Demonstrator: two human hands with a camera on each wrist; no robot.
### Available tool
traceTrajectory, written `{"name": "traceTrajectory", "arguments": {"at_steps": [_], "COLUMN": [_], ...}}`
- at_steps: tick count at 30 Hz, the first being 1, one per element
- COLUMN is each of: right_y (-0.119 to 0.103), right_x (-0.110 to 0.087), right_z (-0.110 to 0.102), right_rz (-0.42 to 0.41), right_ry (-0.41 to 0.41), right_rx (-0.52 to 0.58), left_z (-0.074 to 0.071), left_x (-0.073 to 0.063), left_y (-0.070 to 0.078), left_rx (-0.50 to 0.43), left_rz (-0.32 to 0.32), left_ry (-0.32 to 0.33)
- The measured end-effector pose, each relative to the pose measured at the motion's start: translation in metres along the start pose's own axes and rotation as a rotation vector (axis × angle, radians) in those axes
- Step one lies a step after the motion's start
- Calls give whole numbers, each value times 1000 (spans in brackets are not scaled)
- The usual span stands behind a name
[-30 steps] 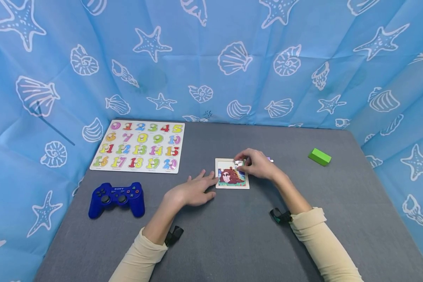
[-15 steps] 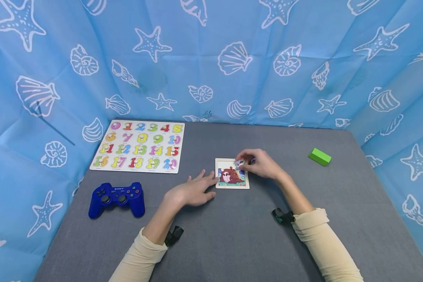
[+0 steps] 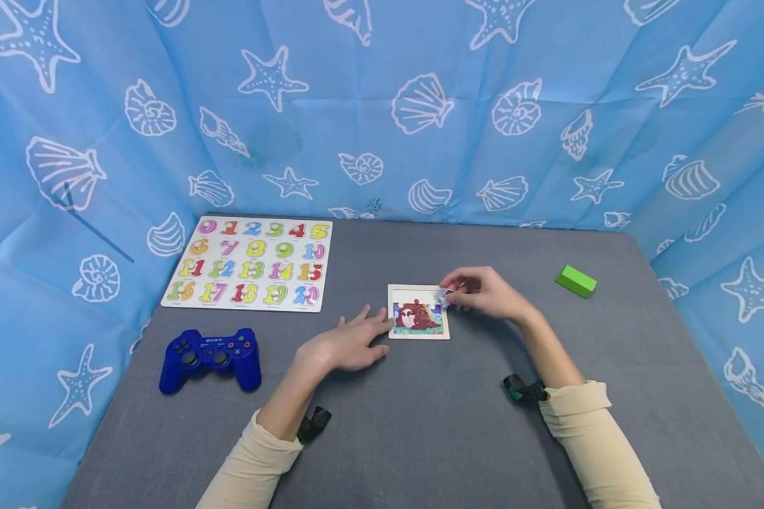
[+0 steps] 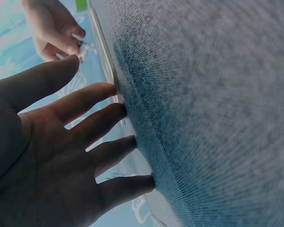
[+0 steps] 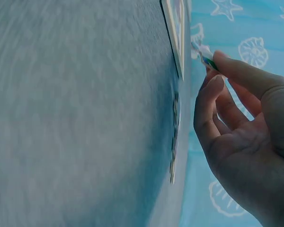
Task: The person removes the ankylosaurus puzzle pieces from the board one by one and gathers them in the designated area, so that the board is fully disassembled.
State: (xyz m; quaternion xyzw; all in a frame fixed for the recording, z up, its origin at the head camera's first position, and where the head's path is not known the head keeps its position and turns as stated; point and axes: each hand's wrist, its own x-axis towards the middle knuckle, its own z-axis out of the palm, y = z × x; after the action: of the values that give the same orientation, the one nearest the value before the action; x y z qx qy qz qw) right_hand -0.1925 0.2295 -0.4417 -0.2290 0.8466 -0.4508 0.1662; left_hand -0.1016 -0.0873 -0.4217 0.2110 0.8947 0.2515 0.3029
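A small square picture puzzle (image 3: 419,318) in a pale wooden frame lies mid-table. Its lower part shows a red-haired figure; the top strip of the tray is bare. My right hand (image 3: 487,293) pinches a puzzle piece (image 3: 444,297) between thumb and fingertips, held over the frame's upper right edge. In the right wrist view the piece (image 5: 207,59) is tilted and off the table. My left hand (image 3: 346,345) rests with spread, straight fingers, its fingertips at the frame's left edge. The left wrist view shows those fingers (image 4: 97,124) touching the tabletop and frame.
More puzzle pieces (image 5: 175,137) lie on the table under my right hand, hidden in the head view. A number puzzle board (image 3: 248,263) is at the back left, a blue game controller (image 3: 211,359) in front of it. A green block (image 3: 576,281) sits at the right.
My right hand has drawn the piece away from the tray's upper right corner, moving right to the frame's edge and turning the piece. The left hand has stayed still.
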Motion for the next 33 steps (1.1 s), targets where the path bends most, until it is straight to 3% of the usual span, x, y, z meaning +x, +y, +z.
{"name": "traceTrajectory", "arguments": {"at_steps": [10,22,33], "right_y": [8,26,46], "right_x": [-19,-45,-47], "right_z": [-24,-56,-64], "right_rz": [18,105,116], "right_ry": [54,126,136], "right_rx": [-49,-129,-160], "left_z": [-1,1,2], "left_x": [0,1,1], "left_y": [-1,-2,-2], "left_rx": [-1,-13,-12], "left_rz": [7,0,2], "left_ry": [8,1,6]}}
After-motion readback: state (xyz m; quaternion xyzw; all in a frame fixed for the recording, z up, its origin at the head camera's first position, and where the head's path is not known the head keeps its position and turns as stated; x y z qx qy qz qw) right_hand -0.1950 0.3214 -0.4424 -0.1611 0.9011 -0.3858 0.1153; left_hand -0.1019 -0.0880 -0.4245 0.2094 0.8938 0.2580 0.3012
